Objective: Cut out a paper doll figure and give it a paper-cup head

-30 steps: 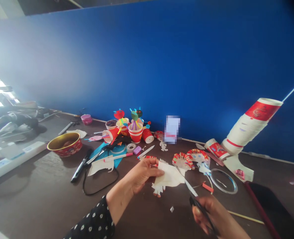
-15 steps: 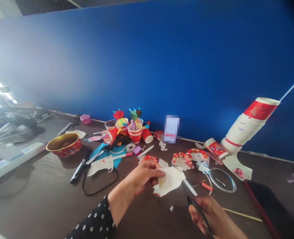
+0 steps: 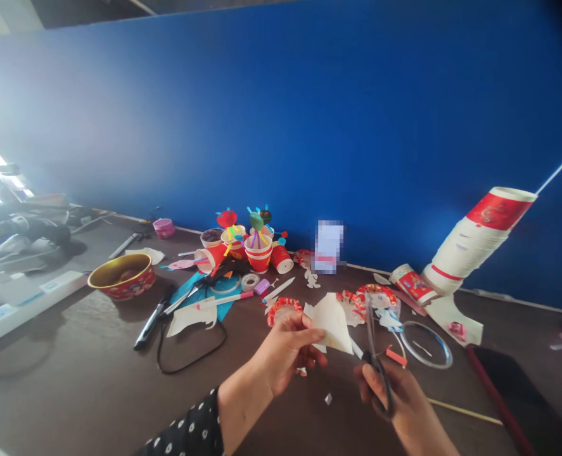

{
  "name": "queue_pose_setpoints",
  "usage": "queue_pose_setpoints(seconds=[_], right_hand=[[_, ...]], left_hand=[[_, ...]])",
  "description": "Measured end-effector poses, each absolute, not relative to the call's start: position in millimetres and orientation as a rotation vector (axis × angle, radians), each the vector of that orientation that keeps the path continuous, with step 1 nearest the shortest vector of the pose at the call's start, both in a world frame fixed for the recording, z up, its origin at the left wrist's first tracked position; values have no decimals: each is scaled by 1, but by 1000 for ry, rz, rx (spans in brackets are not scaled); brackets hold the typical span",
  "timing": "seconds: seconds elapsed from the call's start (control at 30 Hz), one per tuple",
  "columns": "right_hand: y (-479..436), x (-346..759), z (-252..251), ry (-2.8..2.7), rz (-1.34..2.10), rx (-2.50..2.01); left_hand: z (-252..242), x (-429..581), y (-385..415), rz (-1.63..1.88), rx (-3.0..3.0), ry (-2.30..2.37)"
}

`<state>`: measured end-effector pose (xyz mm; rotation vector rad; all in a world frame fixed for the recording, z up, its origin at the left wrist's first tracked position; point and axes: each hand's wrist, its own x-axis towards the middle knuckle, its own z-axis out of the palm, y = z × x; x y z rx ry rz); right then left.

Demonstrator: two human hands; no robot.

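Note:
My left hand (image 3: 293, 348) pinches a cream-white piece of paper (image 3: 335, 324) between thumb and fingers, above the dark table. Dark-handled scissors (image 3: 372, 335) are in my right hand (image 3: 395, 386), their blades pointing up and away, just right of the paper and apart from it. Behind the paper lie red-and-white cut paper cup pieces (image 3: 376, 294) with fringed edges. Another fringed red piece (image 3: 283, 309) rests just beyond my left hand. A small white scrap (image 3: 328, 398) lies on the table between my forearms.
Red paper cups (image 3: 258, 256) with colourful figures stand by the blue partition (image 3: 281, 126). A leaning cup stack (image 3: 471, 240) is at right, near a dark phone (image 3: 518, 392). To the left are a gold-lined bowl (image 3: 121, 278), a black marker (image 3: 152, 320) and a power strip (image 3: 28, 307).
The paper has turned in my left hand, its free part now pointing upward. My right hand has swung the scissors upright, and the blades have come away from the paper.

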<state>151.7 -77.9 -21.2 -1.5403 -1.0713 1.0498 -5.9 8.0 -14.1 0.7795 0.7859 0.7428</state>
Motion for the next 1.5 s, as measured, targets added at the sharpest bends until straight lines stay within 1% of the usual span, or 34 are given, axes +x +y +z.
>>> queue_pose_setpoints(seconds=[0.1,0.27,0.9,1.23,1.5], right_hand=[[-76,152,-22,-1045,996,-1467],[-76,150,-25,-968,1042,-1356],[-73,170,-40,-1134,706,-1472],[-74,169,-43,-1116,776,-1459],[-74,169,-43,-1118,675,-1483]], left_hand=[[-17,0,1,751,754,794],[-21,7,-6,778,701,826],[-20,5,-6,675,955,739],[-20,5,-6,700,868,721],[-22,5,-6,668,951,714]])
